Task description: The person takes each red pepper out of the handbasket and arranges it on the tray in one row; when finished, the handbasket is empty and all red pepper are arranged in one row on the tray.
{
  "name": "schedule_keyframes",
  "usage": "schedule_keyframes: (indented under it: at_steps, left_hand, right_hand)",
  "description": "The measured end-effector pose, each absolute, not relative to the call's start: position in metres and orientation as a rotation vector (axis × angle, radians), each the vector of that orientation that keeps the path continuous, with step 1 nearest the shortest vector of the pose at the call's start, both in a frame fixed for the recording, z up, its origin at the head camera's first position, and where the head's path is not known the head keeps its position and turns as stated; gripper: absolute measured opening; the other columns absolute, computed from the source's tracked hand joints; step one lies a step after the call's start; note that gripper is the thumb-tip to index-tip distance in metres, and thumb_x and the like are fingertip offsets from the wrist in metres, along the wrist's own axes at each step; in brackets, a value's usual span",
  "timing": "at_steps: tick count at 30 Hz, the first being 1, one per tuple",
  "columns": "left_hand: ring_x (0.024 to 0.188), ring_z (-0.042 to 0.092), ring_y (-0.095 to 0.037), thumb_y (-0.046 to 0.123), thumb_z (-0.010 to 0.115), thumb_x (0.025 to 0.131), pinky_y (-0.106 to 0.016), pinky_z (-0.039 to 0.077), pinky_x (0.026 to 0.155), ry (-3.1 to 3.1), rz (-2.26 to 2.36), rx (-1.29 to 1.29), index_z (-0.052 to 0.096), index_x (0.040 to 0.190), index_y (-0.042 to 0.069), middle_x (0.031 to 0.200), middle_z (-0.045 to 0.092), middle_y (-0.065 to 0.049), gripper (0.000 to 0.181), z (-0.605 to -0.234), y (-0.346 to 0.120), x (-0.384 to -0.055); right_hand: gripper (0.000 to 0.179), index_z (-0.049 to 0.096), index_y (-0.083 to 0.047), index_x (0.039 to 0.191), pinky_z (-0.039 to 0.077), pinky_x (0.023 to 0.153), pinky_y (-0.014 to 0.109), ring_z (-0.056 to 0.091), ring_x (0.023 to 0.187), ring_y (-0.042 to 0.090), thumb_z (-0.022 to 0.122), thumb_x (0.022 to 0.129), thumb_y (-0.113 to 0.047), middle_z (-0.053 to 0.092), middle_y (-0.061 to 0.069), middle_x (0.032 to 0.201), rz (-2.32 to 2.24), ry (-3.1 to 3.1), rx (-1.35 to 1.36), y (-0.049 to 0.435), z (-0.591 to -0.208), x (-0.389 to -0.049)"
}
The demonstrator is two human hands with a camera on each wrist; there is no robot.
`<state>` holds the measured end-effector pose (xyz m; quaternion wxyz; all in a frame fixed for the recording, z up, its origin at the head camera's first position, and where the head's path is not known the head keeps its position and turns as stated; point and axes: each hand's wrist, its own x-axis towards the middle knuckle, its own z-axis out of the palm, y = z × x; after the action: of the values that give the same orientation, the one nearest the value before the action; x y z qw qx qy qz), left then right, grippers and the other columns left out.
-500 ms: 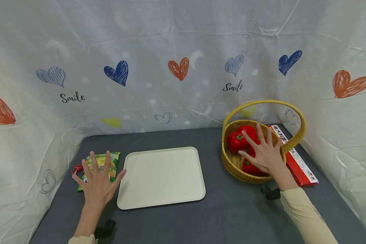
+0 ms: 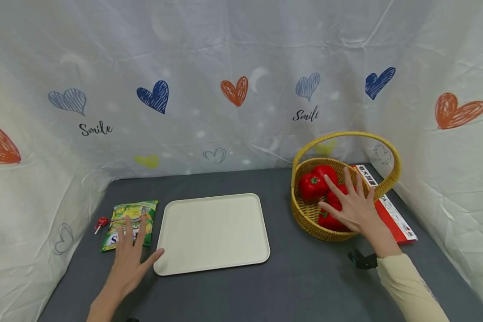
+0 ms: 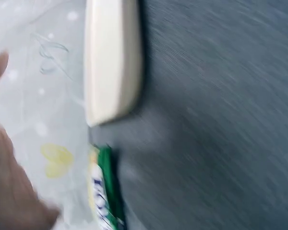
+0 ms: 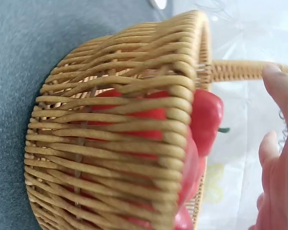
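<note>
My left hand [image 2: 129, 266] hovers with fingers spread, between the green and yellow snack packet [image 2: 122, 223] and the left edge of the cream tray [image 2: 213, 235]. It holds nothing. In the left wrist view the hand is blurred at the left side. My right hand [image 2: 356, 210], fingers spread too, is over the near right part of a yellow wicker basket [image 2: 311, 226]. Red bell peppers [image 2: 311, 187] lie inside, some partly hidden by that hand. From the right wrist, the basket's woven side [image 4: 110, 143] fills the middle, and the fingers are apart from the peppers.
A red lollipop [image 2: 101, 222] lies left of the packet. Behind and right of the basket is a flat red and white box [image 2: 398, 221]. The basket's tall handle [image 2: 346, 134] arches above it. A white cloth with printed hearts hangs behind the grey table [image 2: 281, 286].
My left hand has drawn back toward me, uncovering more of the packet and the lollipop. My right hand has shifted slightly right and toward me, still over the basket.
</note>
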<state>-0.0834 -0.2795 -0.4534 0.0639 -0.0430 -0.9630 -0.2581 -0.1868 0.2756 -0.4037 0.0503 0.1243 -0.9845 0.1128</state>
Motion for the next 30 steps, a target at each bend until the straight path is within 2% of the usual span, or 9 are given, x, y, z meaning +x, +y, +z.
schedule_keyframes:
  at_steps: [2, 5, 9, 12, 16, 20, 25, 28, 30]
  left_hand:
    - [0.140, -0.019, -0.042, 0.036, 0.066, 0.090, -0.078, 0.009, 0.096, -2.922, -0.935, -0.208, -0.009, 0.153, 0.028, 0.156, -0.025, -0.004, 0.097, -0.456, -0.284, -0.079]
    - [0.142, 0.004, -0.045, 0.033, 0.072, 0.086, -0.072, 0.023, 0.097, -2.919, -1.031, -0.306, 0.002, 0.155, 0.025, 0.160, -0.008, -0.009, 0.098, -0.460, -0.289, -0.074]
    - [0.131, 0.036, -0.045, 0.036, 0.080, 0.076, -0.055, 0.044, 0.092, -2.915, -0.968, -0.363, 0.032, 0.150, 0.011, 0.154, 0.023, -0.020, 0.091, -0.466, -0.294, -0.072]
    - [0.122, 0.048, -0.041, 0.031, 0.084, 0.070, -0.045, 0.051, 0.086, -2.916, -0.958, -0.420, 0.051, 0.138, 0.005, 0.147, 0.038, -0.021, 0.080, -0.469, -0.297, -0.075]
    - [0.116, 0.056, -0.032, 0.018, 0.086, 0.067, -0.037, 0.054, 0.081, -2.849, -0.984, -0.573, 0.062, 0.125, 0.001, 0.137, 0.050, -0.021, 0.065, -0.474, -0.301, -0.081]
    - [0.113, 0.058, -0.028, 0.012, 0.085, 0.066, -0.031, 0.055, 0.077, -2.804, -0.985, -0.646, 0.067, 0.116, 0.000, 0.128, 0.057, -0.021, 0.054, -0.476, -0.305, -0.085]
    - [0.110, 0.059, -0.019, 0.021, 0.085, 0.068, -0.027, 0.056, 0.073, -2.840, -1.055, -0.668, 0.071, 0.106, 0.002, 0.124, 0.059, -0.021, 0.045, -0.478, -0.310, -0.089]
    - [0.110, 0.059, -0.015, 0.027, 0.084, 0.068, -0.027, 0.056, 0.074, -2.860, -1.112, -0.723, 0.072, 0.103, 0.001, 0.123, 0.059, -0.023, 0.045, -0.481, -0.313, -0.093]
    - [0.109, 0.060, -0.017, 0.029, 0.084, 0.067, -0.027, 0.056, 0.074, -2.871, -1.118, -0.754, 0.073, 0.101, -0.001, 0.122, 0.059, -0.024, 0.046, -0.482, -0.312, -0.096]
  right_hand:
    - [0.082, 0.004, -0.028, 0.154, 0.001, 0.095, 0.080, -0.018, 0.139, 0.045, 0.045, 0.092, -0.061, -0.020, 0.016, 0.156, 0.470, -3.029, 0.409, 0.279, -0.402, -0.186]
    - [0.081, 0.001, -0.026, 0.154, -0.001, 0.100, 0.076, -0.018, 0.141, 0.042, 0.050, 0.095, -0.051, -0.020, 0.014, 0.157, 0.764, -3.042, 0.485, 0.287, -0.401, -0.189]
    - [0.081, 0.004, -0.028, 0.155, 0.005, 0.103, 0.073, -0.006, 0.144, 0.039, 0.057, 0.094, -0.039, -0.004, 0.014, 0.160, 1.090, -2.999, 0.575, 0.297, -0.402, -0.198]
    - [0.077, 0.012, -0.029, 0.154, 0.015, 0.104, 0.070, 0.008, 0.143, 0.040, 0.061, 0.094, -0.031, 0.010, 0.015, 0.159, 1.276, -2.950, 0.624, 0.304, -0.403, -0.205]
    - [0.073, 0.025, -0.020, 0.153, 0.033, 0.105, 0.054, 0.028, 0.137, 0.040, 0.066, 0.092, -0.023, 0.024, 0.017, 0.155, 1.438, -2.919, 0.634, 0.310, -0.401, -0.218]
    - [0.073, 0.033, -0.013, 0.149, 0.041, 0.100, 0.050, 0.039, 0.132, 0.040, 0.070, 0.089, -0.030, 0.038, 0.020, 0.147, 1.380, -2.989, 0.582, 0.308, -0.399, -0.235]
    - [0.070, 0.040, -0.009, 0.146, 0.037, 0.102, 0.052, 0.039, 0.132, 0.039, 0.072, 0.087, -0.028, 0.044, 0.021, 0.142, 1.397, -3.030, 0.598, 0.307, -0.398, -0.250]
    - [0.067, 0.044, -0.008, 0.143, 0.045, 0.098, 0.041, 0.044, 0.128, 0.037, 0.074, 0.086, -0.026, 0.048, 0.020, 0.140, 1.358, -3.037, 0.626, 0.307, -0.399, -0.256]
    - [0.066, 0.046, -0.008, 0.142, 0.050, 0.086, 0.031, 0.051, 0.116, 0.032, 0.075, 0.085, -0.026, 0.050, 0.019, 0.138, 1.297, -3.044, 0.643, 0.306, -0.401, -0.259]
